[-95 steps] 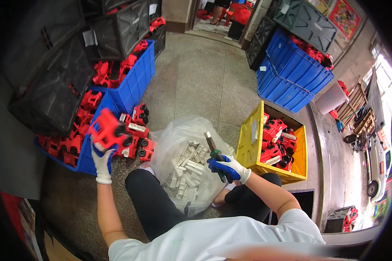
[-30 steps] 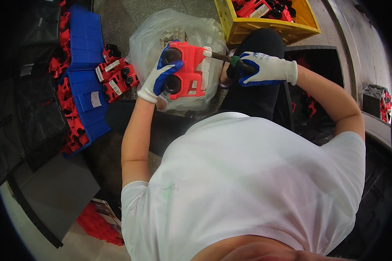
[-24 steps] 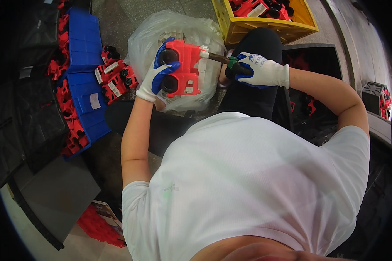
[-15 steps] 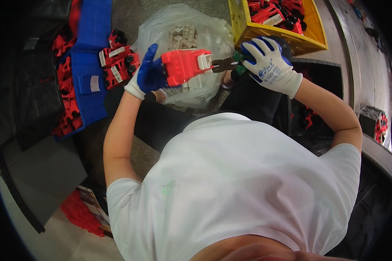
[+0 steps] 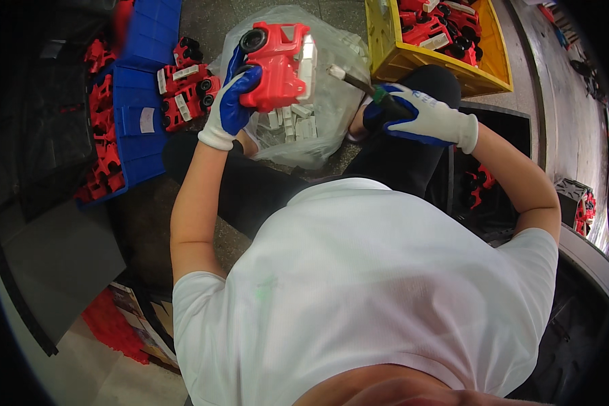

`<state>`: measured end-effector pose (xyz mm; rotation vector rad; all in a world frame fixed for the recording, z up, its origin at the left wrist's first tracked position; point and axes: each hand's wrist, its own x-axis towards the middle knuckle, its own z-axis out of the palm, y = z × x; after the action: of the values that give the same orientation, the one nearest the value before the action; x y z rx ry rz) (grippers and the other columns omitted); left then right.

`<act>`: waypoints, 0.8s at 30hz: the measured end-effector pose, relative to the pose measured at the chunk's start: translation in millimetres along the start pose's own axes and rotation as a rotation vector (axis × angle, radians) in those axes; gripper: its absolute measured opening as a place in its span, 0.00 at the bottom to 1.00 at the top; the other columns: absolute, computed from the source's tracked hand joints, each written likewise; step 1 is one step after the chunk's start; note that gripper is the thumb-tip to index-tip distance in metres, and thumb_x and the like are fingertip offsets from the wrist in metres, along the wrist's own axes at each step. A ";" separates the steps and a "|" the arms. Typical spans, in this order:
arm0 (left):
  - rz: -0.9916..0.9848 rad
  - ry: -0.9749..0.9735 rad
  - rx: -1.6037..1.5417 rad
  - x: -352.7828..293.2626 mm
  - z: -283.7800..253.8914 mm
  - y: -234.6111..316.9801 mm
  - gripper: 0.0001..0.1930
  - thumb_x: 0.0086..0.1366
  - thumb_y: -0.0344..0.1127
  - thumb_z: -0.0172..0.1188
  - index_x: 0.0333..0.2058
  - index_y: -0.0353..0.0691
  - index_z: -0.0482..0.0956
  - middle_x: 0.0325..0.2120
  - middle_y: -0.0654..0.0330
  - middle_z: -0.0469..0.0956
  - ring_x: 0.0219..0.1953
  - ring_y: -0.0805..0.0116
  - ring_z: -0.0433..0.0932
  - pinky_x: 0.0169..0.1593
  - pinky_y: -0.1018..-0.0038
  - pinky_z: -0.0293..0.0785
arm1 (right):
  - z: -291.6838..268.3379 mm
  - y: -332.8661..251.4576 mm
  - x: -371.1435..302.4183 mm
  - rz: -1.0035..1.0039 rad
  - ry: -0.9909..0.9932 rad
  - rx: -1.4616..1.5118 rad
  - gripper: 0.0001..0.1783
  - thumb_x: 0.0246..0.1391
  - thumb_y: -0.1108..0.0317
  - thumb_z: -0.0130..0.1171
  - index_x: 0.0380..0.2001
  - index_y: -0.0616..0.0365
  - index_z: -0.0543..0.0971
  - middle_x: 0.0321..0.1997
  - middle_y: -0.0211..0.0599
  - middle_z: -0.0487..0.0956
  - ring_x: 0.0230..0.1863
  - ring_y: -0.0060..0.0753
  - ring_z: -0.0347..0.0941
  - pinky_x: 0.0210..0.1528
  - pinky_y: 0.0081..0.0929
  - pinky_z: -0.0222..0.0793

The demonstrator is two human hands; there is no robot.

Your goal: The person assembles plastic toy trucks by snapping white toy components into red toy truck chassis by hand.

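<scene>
My left hand (image 5: 229,114), in a white glove with a blue palm, is closed round a red toy truck (image 5: 272,80). The truck is held up over the plastic bag, black wheels on its left side and a white plastic part (image 5: 308,65) along its right side. To the right, my gloved right hand (image 5: 423,120) grips pliers (image 5: 360,84) by their dark and green handles. The dark jaws point left toward the truck, apart from it, with a pale tip whose detail I cannot make out.
Between my legs a clear plastic bag (image 5: 336,125) holds loose white parts (image 5: 292,124). A yellow crate (image 5: 446,59) of red trucks stands at the far right. Blue bins (image 5: 132,125) with red pieces are on the left, and several trucks (image 5: 184,101) lie beside them.
The pliers have come away from the truck's white part. My left hand has turned and raised the truck, so its wheels now show. My right hand has rotated and dropped slightly nearer.
</scene>
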<state>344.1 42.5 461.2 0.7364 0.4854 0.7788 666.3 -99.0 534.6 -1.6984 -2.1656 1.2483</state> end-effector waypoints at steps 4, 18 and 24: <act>0.117 -0.013 0.134 6.0 20.9 3.8 0.33 0.61 0.27 0.57 0.64 0.43 0.57 0.54 0.62 0.68 0.54 0.72 0.69 0.58 0.74 0.65 | 0.2 -13.5 6.9 -0.022 -0.070 0.173 0.26 0.53 0.55 0.59 0.52 0.55 0.72 0.50 0.40 0.75 0.52 0.38 0.71 0.56 0.30 0.64; 0.164 -0.040 0.428 24.4 49.1 -18.8 0.38 0.57 0.23 0.54 0.67 0.43 0.51 0.63 0.62 0.60 0.55 0.74 0.67 0.54 0.79 0.66 | 23.8 26.4 12.3 -0.196 -0.013 0.121 0.16 0.51 0.57 0.57 0.37 0.57 0.77 0.36 0.44 0.77 0.38 0.46 0.72 0.44 0.35 0.67; 0.181 0.024 0.436 28.7 41.4 -38.3 0.38 0.58 0.26 0.55 0.67 0.46 0.51 0.60 0.65 0.62 0.41 0.80 0.70 0.48 0.82 0.68 | 20.3 31.6 14.8 -0.101 -0.177 0.192 0.15 0.50 0.58 0.56 0.32 0.60 0.76 0.28 0.44 0.76 0.30 0.39 0.68 0.38 0.35 0.65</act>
<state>405.7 29.0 456.0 1.1893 0.6252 0.8614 673.6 -96.0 494.9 -1.4364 -2.1121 1.5738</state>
